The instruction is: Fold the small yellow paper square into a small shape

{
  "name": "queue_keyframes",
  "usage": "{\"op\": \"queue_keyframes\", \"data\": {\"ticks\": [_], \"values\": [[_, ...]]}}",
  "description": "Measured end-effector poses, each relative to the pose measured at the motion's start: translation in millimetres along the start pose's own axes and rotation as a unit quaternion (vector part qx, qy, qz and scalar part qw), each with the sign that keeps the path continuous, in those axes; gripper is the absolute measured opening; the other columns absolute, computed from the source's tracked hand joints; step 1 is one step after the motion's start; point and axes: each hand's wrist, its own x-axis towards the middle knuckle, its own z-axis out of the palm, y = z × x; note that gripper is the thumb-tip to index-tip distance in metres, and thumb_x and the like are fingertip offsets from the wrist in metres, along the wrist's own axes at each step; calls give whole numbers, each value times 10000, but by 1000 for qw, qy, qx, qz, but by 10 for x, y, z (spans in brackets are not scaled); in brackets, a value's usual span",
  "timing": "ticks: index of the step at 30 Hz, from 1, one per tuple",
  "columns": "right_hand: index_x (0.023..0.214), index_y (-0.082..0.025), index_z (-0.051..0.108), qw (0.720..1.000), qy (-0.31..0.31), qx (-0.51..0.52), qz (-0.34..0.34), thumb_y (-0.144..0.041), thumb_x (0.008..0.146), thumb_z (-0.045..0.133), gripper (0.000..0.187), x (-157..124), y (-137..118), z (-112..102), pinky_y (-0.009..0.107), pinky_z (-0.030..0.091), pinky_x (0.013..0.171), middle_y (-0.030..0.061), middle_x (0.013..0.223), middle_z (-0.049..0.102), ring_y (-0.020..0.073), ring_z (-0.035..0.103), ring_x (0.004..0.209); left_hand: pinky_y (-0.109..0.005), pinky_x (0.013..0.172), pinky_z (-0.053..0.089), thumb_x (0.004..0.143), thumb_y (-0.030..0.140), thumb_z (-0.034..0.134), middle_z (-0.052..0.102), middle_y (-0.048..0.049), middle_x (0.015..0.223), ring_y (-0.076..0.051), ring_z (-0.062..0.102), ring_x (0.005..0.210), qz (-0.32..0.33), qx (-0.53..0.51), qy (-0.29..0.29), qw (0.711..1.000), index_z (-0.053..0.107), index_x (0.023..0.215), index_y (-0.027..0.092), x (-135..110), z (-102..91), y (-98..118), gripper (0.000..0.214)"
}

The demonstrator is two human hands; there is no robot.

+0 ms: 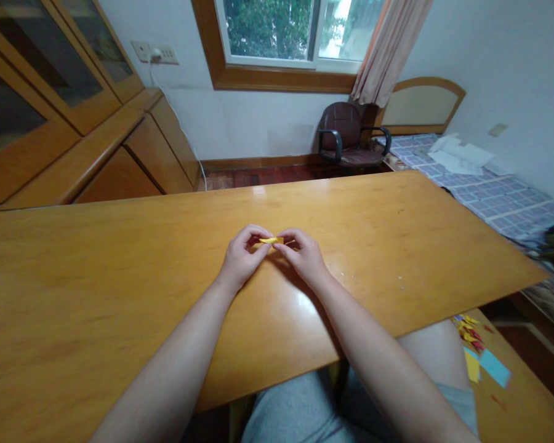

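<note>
My left hand [242, 258] and right hand [307, 252] pinch a small folded yellow paper piece [271, 240] over the glossy orange-brown wooden table [120, 289]; beyond stands a maroon padded armchair [342, 126] below a white-framed sliding window [268, 31].

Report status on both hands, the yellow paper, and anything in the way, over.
Left hand, right hand: both pinching. Folded yellow paper: held between them, over table. Pale specks off right, not in the way.

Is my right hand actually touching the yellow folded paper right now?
Touching. The head view shows the right hand with its thumb and fingertips meeting the right end of the yellow folded paper, no gap visible.
</note>
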Motion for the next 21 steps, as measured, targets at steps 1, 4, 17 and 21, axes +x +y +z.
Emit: {"op": "queue_keyframes", "data": {"ticks": [1,4,17,21], "values": [[883,-198,674,1000,-5,1,0,-356,807,694,176,2,-2,-4,311,519,747,36,866,671,168,632,793,-309,828,511,812,218,668,638,-36,898,-170,624,879,-4,-2,1,1000,617,872,199,-1,1,3,81],[842,-199,676,1000,-12,7,1,-381,810,694,186,9,-4,-13,303,508,740,31,842,659,169,625,792,-312,834,510,801,230,682,643,-38,906,-174,627,884,-15,-4,4,1000,624,878,199,-3,3,2,101],[900,-182,670,986,-5,138,90,-429,771,715,282,16,104,16,270,477,709,10,801,664,141,605,723,-294,826,507,780,296,717,650,-38,930,-169,619,893,-59,-32,-10,998,668,896,192,28,-13,-37,163],[1009,-198,645,976,1,187,108,-408,737,742,357,27,90,22,253,475,691,-13,767,626,128,595,714,-276,782,506,784,336,712,641,-33,930,-158,606,848,-71,-16,-17,997,678,916,194,40,-19,-20,197]]}}
